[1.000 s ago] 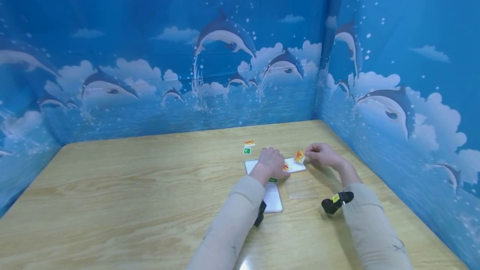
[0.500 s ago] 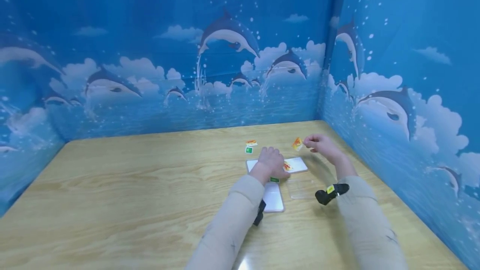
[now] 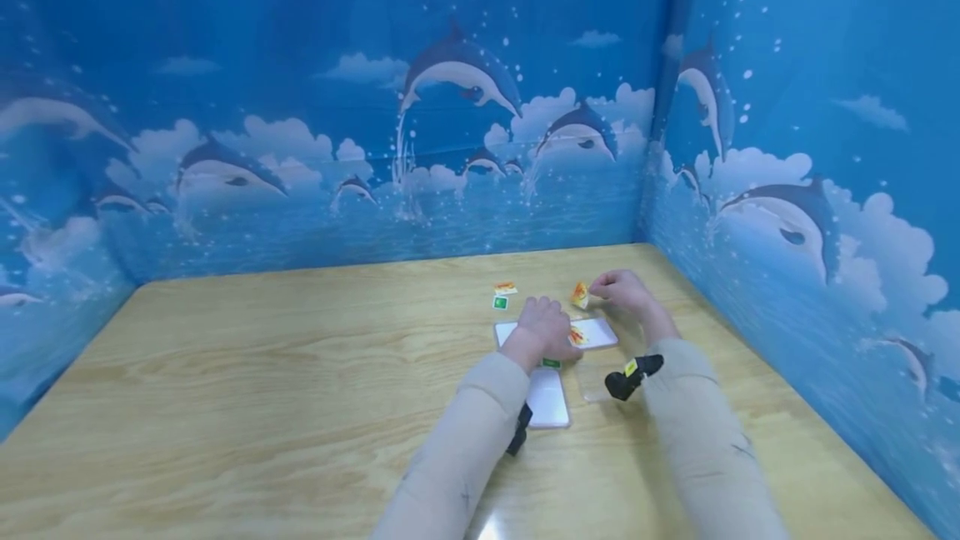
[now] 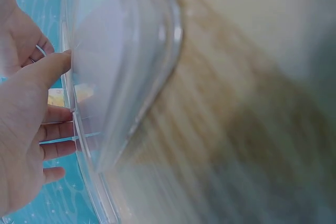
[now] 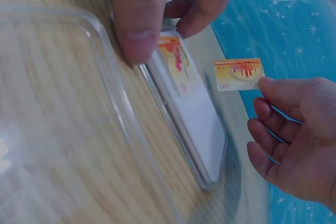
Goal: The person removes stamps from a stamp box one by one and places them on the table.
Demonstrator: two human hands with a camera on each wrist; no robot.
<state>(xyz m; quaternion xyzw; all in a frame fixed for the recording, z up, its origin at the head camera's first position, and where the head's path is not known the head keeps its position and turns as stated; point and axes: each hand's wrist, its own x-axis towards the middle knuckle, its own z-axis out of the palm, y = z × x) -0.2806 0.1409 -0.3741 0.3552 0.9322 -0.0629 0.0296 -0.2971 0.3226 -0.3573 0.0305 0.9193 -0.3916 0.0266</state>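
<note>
My left hand [image 3: 543, 327] grips a shallow clear plastic case [image 3: 602, 333] with a white insert, thumb and fingers on opposite edges. On the insert's right part lies an orange stamp [image 5: 176, 64], partly under the left hand's thumb in the right wrist view. Just behind the case, my right hand [image 3: 626, 294] pinches a second orange stamp [image 5: 239, 74] by one corner between thumb and forefinger. That stamp is raised and marked 120. In the left wrist view the case wall [image 4: 121, 66] fills the centre, beside the left fingers.
Behind the case lie an orange stamp [image 3: 506, 287] and a green stamp [image 3: 500, 302]. Nearer are another green stamp [image 3: 551, 363], a white flat case [image 3: 547, 400] and a clear plastic lid [image 3: 592, 388]. Blue dolphin curtains [image 3: 450, 190] border the wooden table [image 3: 262, 382].
The right hand has carried its pinched orange stamp off the case's right end, back and then to the left behind the case. The left hand has kept its place on the case.
</note>
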